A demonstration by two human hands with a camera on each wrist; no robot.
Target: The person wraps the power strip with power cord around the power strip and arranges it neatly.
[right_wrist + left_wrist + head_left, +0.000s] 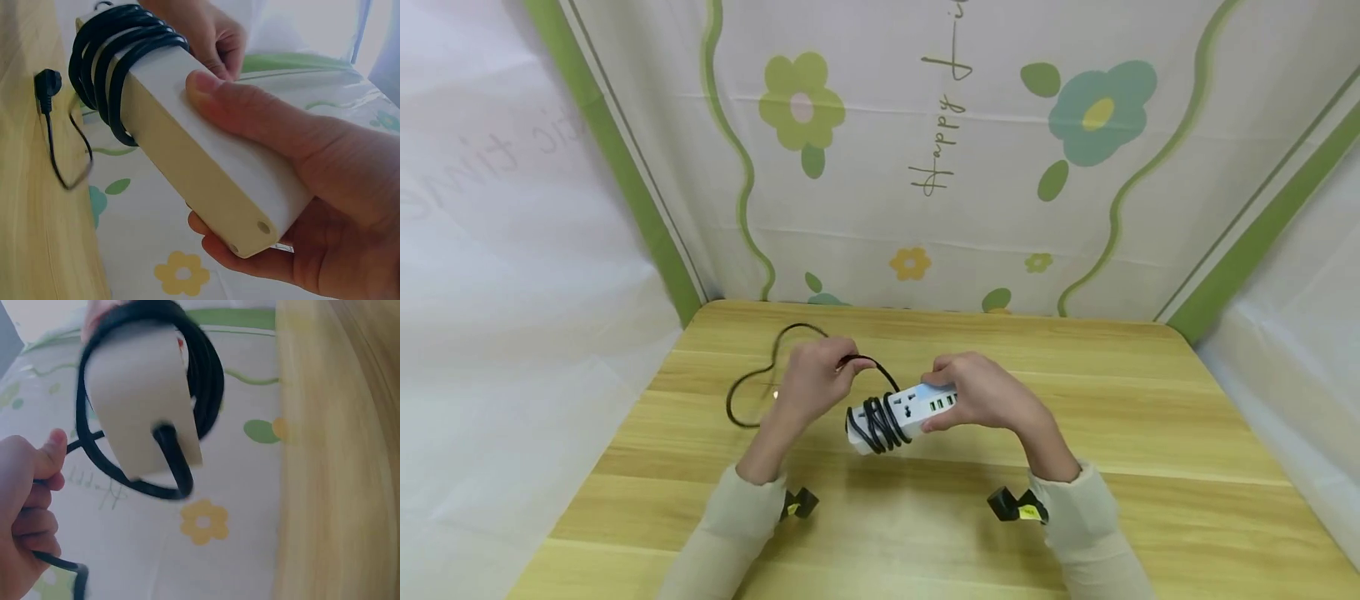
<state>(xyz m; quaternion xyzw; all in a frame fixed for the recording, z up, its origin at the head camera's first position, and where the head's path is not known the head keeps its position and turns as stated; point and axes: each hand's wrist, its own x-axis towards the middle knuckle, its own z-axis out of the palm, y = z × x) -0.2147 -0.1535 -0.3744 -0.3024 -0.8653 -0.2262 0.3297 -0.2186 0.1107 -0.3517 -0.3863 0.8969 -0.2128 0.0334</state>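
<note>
Flower-printed cloth (865,208) hung upright behind the work on my remote feed; in front of it spread the pale wood table (1150,400). Above the table top, held in the air, I had the white power strip (917,405), its long axis slanting in the head view from upper right to lower left. The right hand (985,392) gripped the bare, upper-right end, thumb along one side, fingers bent round the opposite side. The left hand (811,375) held off beyond the other end, up and left of it, apart from the casing; its thumb and forefinger pinched the black cord (211,387), the remaining fingers folded in, with cord emerging again below them. I logged one relation as the key: a short free span ran from that pinch rightward and down to several turns lying crosswise over the strip's long axis. The wrapped end thus lay to the right of the left fingers and toward the near side, and the left hand was the closer of the two to it. More cord trailed leftward in a loose loop. Smallest, the black plug (48,86) showed against the wood; contact I couldn't tell.
</note>
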